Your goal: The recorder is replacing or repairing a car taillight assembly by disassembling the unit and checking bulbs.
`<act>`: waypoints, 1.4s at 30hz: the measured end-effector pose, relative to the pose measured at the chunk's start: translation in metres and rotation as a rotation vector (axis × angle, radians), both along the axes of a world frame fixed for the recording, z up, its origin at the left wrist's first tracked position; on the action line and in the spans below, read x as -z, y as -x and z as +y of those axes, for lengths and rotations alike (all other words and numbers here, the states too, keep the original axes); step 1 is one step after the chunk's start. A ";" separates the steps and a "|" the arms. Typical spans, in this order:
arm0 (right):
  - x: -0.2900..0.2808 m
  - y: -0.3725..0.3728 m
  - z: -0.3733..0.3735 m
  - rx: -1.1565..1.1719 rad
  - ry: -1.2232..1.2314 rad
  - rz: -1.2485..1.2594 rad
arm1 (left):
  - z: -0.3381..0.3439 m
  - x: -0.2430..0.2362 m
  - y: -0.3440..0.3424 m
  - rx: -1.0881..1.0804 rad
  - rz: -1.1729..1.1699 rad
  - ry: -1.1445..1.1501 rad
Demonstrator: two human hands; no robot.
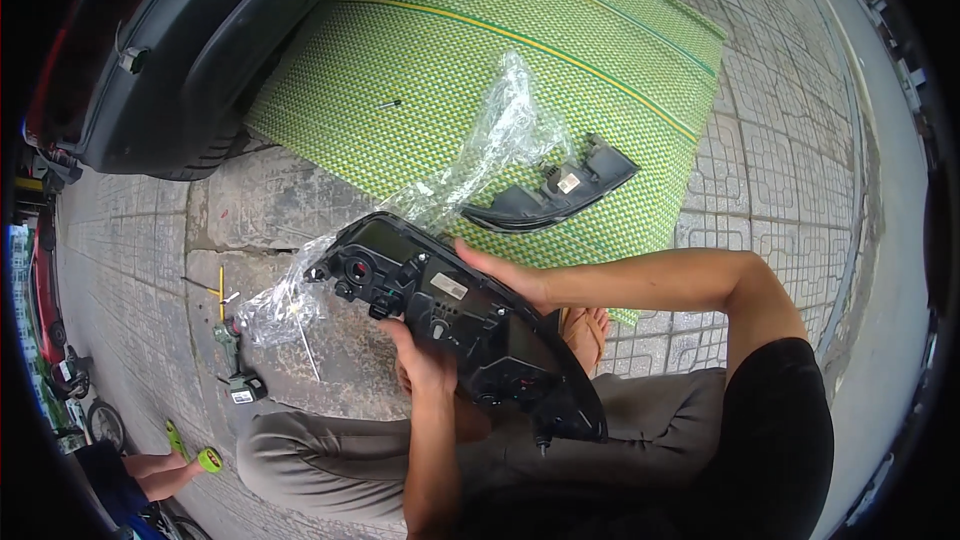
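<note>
A large black car headlight (480, 340), its back side up with sockets and a white label showing, lies tilted above my lap. My left hand (425, 360) is closed on its near-left edge, thumb on top and fingers mostly hidden beneath. At its far edge, my right hand (505, 272) grips the rim, with the fingers out of sight behind the housing. Crumpled clear plastic wrap (510, 120) stretches from the mat down past the headlight's left end. A smaller black lamp housing (555, 190) with a white label lies on the mat just beyond.
A green woven mat (420, 50) covers the paving ahead. To the left are a green cordless drill (235, 365), a yellow-handled tool (221, 292) and a thin white rod (309, 348). A dark car bumper (200, 50) juts in at upper left. Another person's legs (160, 475) show at lower left.
</note>
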State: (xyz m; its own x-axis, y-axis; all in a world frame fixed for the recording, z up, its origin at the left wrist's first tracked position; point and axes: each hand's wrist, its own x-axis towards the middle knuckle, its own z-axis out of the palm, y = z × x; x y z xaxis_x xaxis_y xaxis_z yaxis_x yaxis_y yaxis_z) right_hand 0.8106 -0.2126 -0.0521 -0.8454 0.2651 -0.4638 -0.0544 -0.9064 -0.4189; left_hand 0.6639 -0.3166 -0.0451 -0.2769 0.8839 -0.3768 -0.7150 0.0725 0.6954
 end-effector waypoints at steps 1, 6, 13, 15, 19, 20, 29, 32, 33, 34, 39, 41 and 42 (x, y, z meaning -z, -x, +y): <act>0.004 -0.007 -0.003 0.018 -0.009 -0.058 | -0.002 0.010 -0.005 0.004 -0.033 0.055; 0.005 -0.028 0.043 -0.699 -1.095 -0.554 | 0.008 0.011 0.004 -0.040 -0.179 0.134; 0.072 -0.130 0.091 -0.710 -2.148 -0.856 | 0.056 0.010 0.026 -0.042 -0.087 0.189; 0.083 -0.128 0.093 -0.855 -2.202 -0.853 | 0.089 0.024 0.034 -0.026 -0.072 0.190; 0.068 -0.133 0.095 -0.909 -2.074 -0.901 | 0.156 0.042 0.035 -0.043 -0.057 0.123; 0.059 -0.143 0.091 -0.942 -2.088 -0.827 | 0.167 0.043 0.042 -0.034 -0.062 0.130; 0.006 -0.265 0.016 -0.482 -2.194 -1.104 | 0.242 0.120 0.006 0.357 -0.032 0.141; 0.030 -0.269 -0.008 -0.272 -2.088 -1.272 | 0.261 0.164 -0.015 0.304 0.142 0.200; 0.047 -0.265 -0.016 -0.156 -2.119 -1.299 | 0.265 0.173 -0.023 0.344 0.170 0.174; 0.056 -0.256 -0.020 -0.167 -2.112 -1.308 | 0.268 0.177 -0.033 0.350 0.160 0.178; 0.090 -0.217 -0.032 0.188 -2.004 -1.323 | 0.276 0.180 -0.047 0.369 0.493 0.052; 0.100 -0.209 -0.038 0.230 -1.938 -1.306 | 0.279 0.184 -0.032 0.404 0.668 0.010; 0.107 -0.209 -0.039 0.264 -1.887 -1.300 | 0.277 0.183 -0.031 0.407 0.667 0.017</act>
State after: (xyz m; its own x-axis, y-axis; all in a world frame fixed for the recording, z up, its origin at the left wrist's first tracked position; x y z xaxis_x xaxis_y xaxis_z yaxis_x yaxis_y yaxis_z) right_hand 1.0195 -0.2520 -0.1587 -0.2935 0.9170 0.2700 0.8377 0.3828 -0.3894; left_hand 0.6948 -0.0398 -0.2278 -0.1052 0.9602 -0.2587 -0.0607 0.2535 0.9654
